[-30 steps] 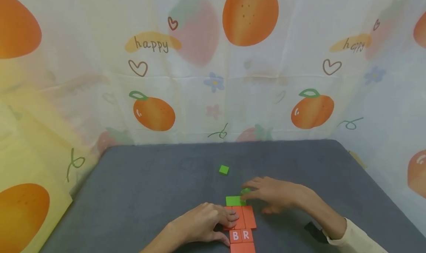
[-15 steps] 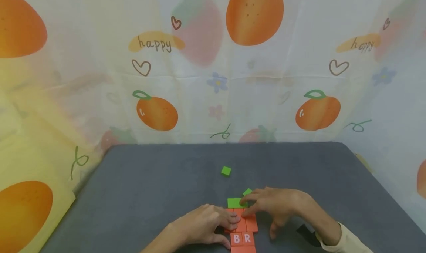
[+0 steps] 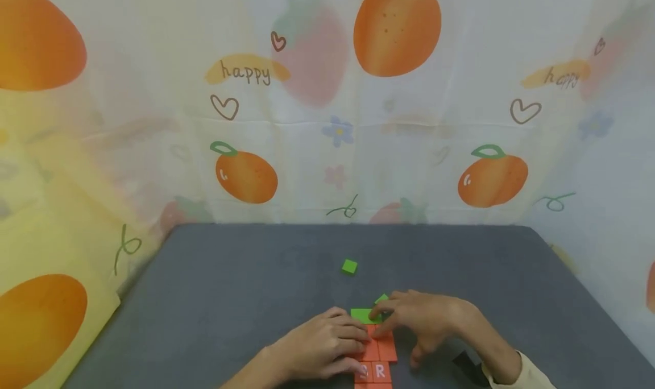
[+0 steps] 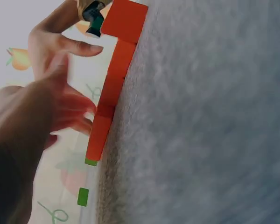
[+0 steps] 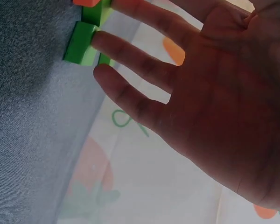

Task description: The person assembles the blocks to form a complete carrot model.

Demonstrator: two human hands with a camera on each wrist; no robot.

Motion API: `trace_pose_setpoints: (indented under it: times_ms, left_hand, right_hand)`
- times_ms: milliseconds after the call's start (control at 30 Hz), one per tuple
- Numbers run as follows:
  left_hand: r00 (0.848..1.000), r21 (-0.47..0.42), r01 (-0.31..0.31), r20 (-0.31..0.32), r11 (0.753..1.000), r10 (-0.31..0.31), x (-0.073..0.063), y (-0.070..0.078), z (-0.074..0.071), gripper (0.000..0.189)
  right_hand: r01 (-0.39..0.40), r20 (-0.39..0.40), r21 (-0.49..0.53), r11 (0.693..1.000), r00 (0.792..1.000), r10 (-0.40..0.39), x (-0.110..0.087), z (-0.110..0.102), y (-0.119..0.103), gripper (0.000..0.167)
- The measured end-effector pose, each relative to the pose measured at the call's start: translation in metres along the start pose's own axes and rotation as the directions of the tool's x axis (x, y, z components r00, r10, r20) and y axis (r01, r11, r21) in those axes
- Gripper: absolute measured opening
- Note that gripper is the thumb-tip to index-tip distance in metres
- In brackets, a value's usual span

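Flat orange blocks (image 3: 387,346) form a panel at the bottom middle of the head view. Below them sits a row with white letters; the R block (image 3: 380,371) is plain to see, its neighbour partly hidden by my left thumb. My left hand (image 3: 324,343) spreads over the panel's left side, fingers loose, blurred in the left wrist view. A green oblong block (image 3: 360,315) caps the panel. My right hand (image 3: 430,321) reaches in from the right, index finger near the panel's top edge. Its extended fingers meet a tilted green block (image 5: 79,44) in the right wrist view.
Farther back on the dark grey table (image 3: 245,286) lies a lone green block (image 3: 349,267). Behind the table hangs a fruit-print curtain (image 3: 302,161). A black object (image 3: 468,366) is beside my right wrist.
My right hand has come down and toward the panel, its fingers now over the green oblong's right end. My left hand has shifted, its thumb now overlapping the B block.
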State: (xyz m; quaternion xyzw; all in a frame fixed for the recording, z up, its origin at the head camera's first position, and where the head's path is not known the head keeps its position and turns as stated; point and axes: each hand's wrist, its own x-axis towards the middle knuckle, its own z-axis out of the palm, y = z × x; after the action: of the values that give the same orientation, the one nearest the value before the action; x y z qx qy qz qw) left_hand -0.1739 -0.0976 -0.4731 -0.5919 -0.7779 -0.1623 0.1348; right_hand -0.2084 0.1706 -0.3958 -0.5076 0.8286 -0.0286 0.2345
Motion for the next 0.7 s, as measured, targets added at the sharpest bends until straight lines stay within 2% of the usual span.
trace_pose_setpoints:
  times_ms: [67,133,200,233,300,333,400,467,533,700]
  left_hand:
    - [0.996,0.076,0.009,-0.09,0.997,-0.002,0.004,-0.005,-0.003,0.025]
    - [0.987,0.145,0.038,-0.159,0.989,-0.015,0.01,-0.016,-0.01,0.022]
    - [0.982,0.185,0.109,-0.175,0.977,-0.076,0.017,-0.034,-0.016,0.022]
    - [0.981,0.195,0.152,-0.152,0.969,-0.123,0.021,-0.044,-0.018,0.024]
    - [0.978,0.179,0.209,-0.056,0.961,-0.202,0.026,-0.067,-0.019,0.031]
    - [0.967,0.154,0.251,0.014,0.956,-0.256,0.028,-0.077,-0.018,0.037]
    - [0.935,0.133,0.303,0.149,0.944,-0.321,0.029,-0.092,-0.014,0.046]
    - [0.906,0.123,0.333,0.233,0.935,-0.353,0.029,-0.101,-0.009,0.049]
    - [0.889,0.136,0.355,0.255,0.925,-0.379,0.026,-0.106,-0.007,0.047]
    - [0.883,0.124,0.401,0.213,0.908,-0.419,0.02,-0.107,-0.01,0.046]
  right_hand:
    - [0.027,-0.014,0.006,1.0,1.0,-0.027,0.0,0.002,0.001,0.073]
    - [0.039,-0.02,0.013,0.999,0.999,-0.039,0.0,0.004,0.002,0.071]
    - [0.036,-0.016,0.019,0.999,0.999,-0.036,0.0,0.004,0.002,0.07]
    - [0.027,-0.009,0.021,0.999,1.0,-0.026,0.0,0.004,0.002,0.07]
    - [-0.002,0.008,0.027,1.0,1.0,0.002,0.0,0.003,0.001,0.069]
    - [-0.017,0.016,0.03,0.999,1.0,0.016,0.0,0.003,0.001,0.069]
    - [-0.056,0.039,0.04,0.998,0.998,0.055,0.0,0.003,0.001,0.069]
    - [-0.069,0.048,0.045,0.997,0.997,0.067,0.0,0.003,0.001,0.068]
    - [-0.06,0.045,0.047,0.997,0.997,0.058,-0.001,0.002,0.001,0.068]
    - [-0.03,0.021,0.043,0.999,0.999,0.029,-0.002,0.002,0.002,0.066]
